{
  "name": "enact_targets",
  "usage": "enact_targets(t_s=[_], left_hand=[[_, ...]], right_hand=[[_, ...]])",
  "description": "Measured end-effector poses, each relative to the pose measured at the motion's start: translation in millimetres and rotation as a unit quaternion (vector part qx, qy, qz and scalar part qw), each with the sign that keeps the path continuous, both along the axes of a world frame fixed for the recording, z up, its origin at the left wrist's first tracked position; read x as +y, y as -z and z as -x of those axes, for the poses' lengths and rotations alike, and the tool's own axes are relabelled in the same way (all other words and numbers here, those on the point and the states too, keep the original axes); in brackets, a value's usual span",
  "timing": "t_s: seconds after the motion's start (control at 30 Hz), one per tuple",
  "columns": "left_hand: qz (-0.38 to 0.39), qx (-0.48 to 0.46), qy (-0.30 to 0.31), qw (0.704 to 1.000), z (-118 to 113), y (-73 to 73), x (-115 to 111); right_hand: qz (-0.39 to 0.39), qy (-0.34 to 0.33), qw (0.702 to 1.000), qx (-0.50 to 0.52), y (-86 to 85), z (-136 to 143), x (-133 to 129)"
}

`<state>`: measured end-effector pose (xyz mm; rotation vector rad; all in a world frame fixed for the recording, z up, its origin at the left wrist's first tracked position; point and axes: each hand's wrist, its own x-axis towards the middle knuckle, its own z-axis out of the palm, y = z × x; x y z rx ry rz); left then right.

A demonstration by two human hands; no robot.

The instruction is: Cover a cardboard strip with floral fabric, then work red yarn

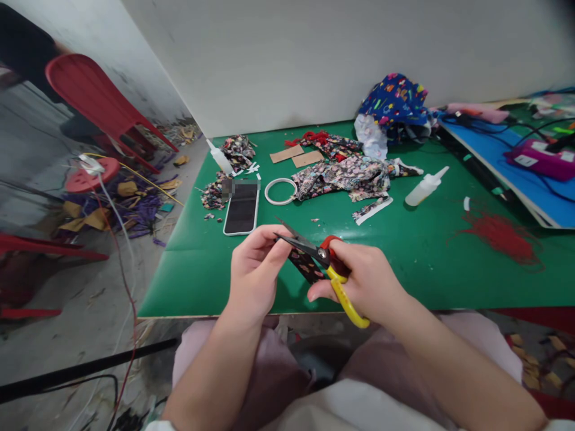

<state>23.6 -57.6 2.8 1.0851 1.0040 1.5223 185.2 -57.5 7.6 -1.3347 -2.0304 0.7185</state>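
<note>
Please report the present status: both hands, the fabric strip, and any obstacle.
Left hand pinching dark floral strip. Right hand holding scissors, blades slightly apart near left thumb. Phone lies beyond left hand, not between the hands.

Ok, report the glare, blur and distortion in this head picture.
All in the head view: pale sheen on the green tabletop, strongest toward the left; the tall red chair looks stretched and soft; mosaic blocks mask part of the phone's top; scissors fairly crisp.
</note>
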Motion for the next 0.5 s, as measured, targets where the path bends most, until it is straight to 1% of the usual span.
enact_targets(t_s=[0.17,0.5], left_hand=[[-0.001,0.002,-0.010,1.000,0.0,-0.4,0.7],[-0.002,-0.010,-0.021,1.000,0.8,0.3,0.5]], right_hand=[[0.003,0.003,1.000,-0.008,-0.8,0.0,0.2],[-0.038,0.029,0.998,-0.029,-0.8,1.6,0.2]])
